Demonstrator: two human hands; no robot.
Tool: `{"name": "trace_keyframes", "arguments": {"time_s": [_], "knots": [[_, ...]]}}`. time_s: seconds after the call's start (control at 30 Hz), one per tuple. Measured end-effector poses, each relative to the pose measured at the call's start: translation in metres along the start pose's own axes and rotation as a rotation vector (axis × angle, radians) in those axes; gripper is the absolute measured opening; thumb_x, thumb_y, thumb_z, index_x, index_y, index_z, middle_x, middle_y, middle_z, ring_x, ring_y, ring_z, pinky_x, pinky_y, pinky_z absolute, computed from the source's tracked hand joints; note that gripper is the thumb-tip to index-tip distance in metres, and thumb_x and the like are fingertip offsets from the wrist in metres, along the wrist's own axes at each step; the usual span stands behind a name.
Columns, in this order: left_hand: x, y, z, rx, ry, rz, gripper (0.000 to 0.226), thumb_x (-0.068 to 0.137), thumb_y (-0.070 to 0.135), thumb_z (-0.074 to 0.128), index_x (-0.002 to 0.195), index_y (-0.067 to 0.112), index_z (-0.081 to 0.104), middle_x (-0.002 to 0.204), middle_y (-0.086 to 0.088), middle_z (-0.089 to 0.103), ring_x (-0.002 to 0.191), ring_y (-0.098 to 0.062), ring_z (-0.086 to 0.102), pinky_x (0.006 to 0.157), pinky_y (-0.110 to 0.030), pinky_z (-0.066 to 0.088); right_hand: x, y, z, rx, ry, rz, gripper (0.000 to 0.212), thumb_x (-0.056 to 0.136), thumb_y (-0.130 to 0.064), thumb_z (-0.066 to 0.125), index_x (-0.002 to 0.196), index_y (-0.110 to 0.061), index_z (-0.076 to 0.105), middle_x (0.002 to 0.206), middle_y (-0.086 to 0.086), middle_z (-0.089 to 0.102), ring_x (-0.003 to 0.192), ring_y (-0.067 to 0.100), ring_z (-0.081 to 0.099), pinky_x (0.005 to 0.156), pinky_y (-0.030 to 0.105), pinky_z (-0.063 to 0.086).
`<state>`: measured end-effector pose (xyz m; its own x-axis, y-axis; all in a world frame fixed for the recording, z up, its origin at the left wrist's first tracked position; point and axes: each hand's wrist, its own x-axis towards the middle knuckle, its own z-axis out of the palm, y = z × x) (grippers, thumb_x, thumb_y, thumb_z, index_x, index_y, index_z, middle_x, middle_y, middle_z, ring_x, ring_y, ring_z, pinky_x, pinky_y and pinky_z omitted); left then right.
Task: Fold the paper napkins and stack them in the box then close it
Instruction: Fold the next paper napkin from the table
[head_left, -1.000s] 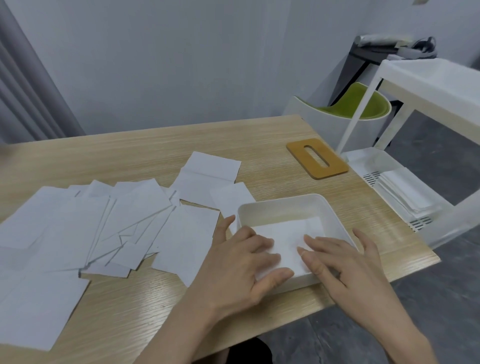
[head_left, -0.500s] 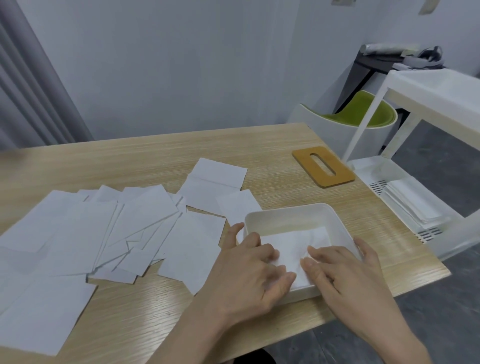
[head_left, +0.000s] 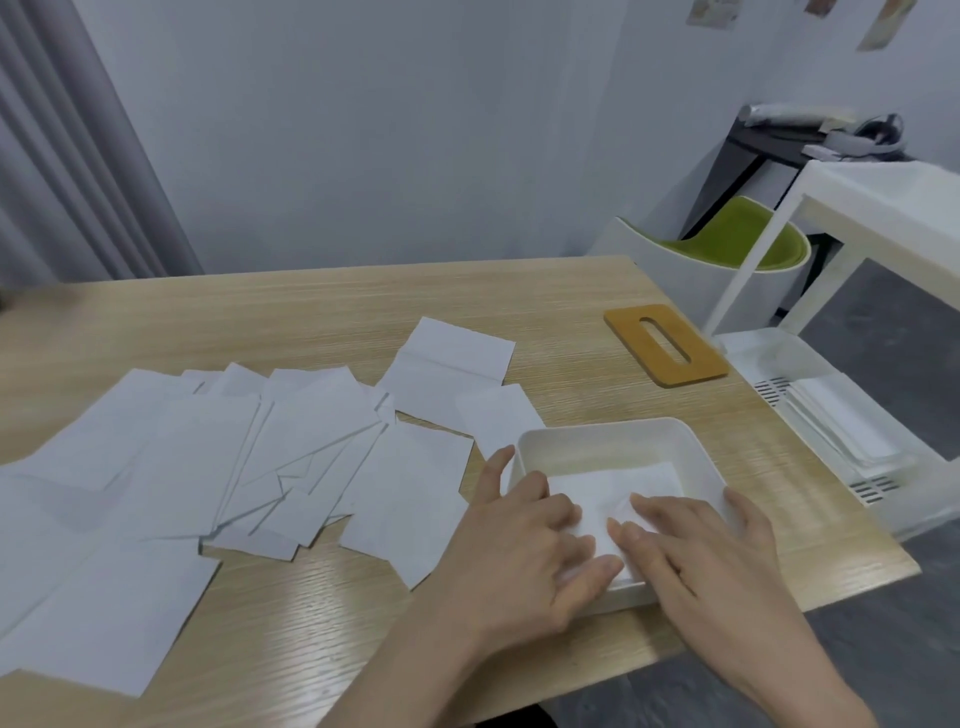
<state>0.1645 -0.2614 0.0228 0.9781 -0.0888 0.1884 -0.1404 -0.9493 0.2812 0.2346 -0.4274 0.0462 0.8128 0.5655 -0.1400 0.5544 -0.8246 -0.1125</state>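
Your fingers (head_left: 563, 512) on both hands lie almost straight and flat, and they press down on the white folded paper napkin (head_left: 613, 486) inside the shallow white plastic box (head_left: 608, 428). They are not curled round anything. Your left hand (head_left: 519, 551) has its thumb outside the left wall of the box, and your right hand (head_left: 696, 551) has its thumb by the right wall. The fingertips of both hands meet near the middle of the napkin.

The box sits at the near right corner of the pale wooden table (head_left: 322, 301). Many more flat white paper napkins (head_left: 218, 457) lie spread out to the left of it, some on top of each other. They do not look folded small yet, so I think you are only at the start of the job. The flat orange wooden lid with a slot (head_left: 665, 345) lies far behind the box, well apart from it.

To do this step well, press the napkin flat with soft, even hands so it lies snug on the bottom. Smooth it from the middle out to the sides. Push it into one corner so the next ones stack neatly on top. Do not press hard near the table edge, as the box could slide or tip. Lift your hands straight up so the thin paper does not come up with them.
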Motion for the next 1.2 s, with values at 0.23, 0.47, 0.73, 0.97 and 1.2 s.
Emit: {"name": "trace_keyframes", "arguments": {"time_s": [0.23,0.47,0.73,0.97,1.2], "knots": [[-0.002,-0.002,-0.001,-0.073,0.027,0.018,0.060,0.096,0.059,0.021,0.102,0.032,0.075,0.110,0.010,0.065,0.110,-0.011,0.049,0.117,-0.042,-0.009,-0.002,-0.004,-0.003,0.068,0.057,0.037,0.040,0.095,-0.055,0.017,0.085,-0.053,0.055,0.138,-0.029,0.041,0.129,-0.018,0.021,0.115,0.034,-0.011],[-0.016,-0.010,-0.007,-0.149,0.100,0.005,0.043,0.095,0.054,0.040,0.119,0.033,0.070,0.140,0.006,0.055,0.137,-0.012,0.040,0.117,-0.044,0.001,-0.009,-0.014,-0.002,0.116,0.193,0.043,0.039,0.091,-0.059,0.035,0.121,-0.048,0.057,0.136,-0.026,0.045,0.129,-0.013,0.031,0.115,0.031,-0.005],[-0.046,-0.033,-0.025,-0.247,0.150,-0.084,0.042,0.094,0.048,0.043,0.125,0.032,0.066,0.145,0.003,0.051,0.132,-0.010,0.047,0.118,-0.049,0.014,-0.007,-0.044,-0.007,0.279,0.346,-0.065,0.020,0.089,-0.037,0.063,0.108,-0.036,0.069,0.124,-0.016,0.060,0.118,-0.003,0.046,0.112,0.032,0.012],[-0.099,-0.076,-0.034,-0.266,0.194,-0.279,0.046,0.093,0.053,0.036,0.126,0.037,0.064,0.147,0.015,0.044,0.132,0.003,0.041,0.120,-0.047,0.015,0.004,-0.102,-0.003,0.378,0.397,-0.249,0.027,0.083,-0.035,0.055,0.103,-0.031,0.073,0.114,-0.015,0.064,0.111,-0.002,0.049,0.100,0.028,0.025],[-0.146,-0.118,-0.040,-0.190,0.169,-0.435,0.045,0.092,0.050,0.037,0.123,0.036,0.066,0.145,0.014,0.047,0.130,0.002,0.045,0.120,-0.045,0.010,0.022,-0.149,0.019,0.328,0.265,-0.311,0.028,0.092,-0.041,0.051,0.113,-0.035,0.068,0.126,-0.017,0.058,0.126,0.003,0.045,0.104,0.022,0.018]]}}
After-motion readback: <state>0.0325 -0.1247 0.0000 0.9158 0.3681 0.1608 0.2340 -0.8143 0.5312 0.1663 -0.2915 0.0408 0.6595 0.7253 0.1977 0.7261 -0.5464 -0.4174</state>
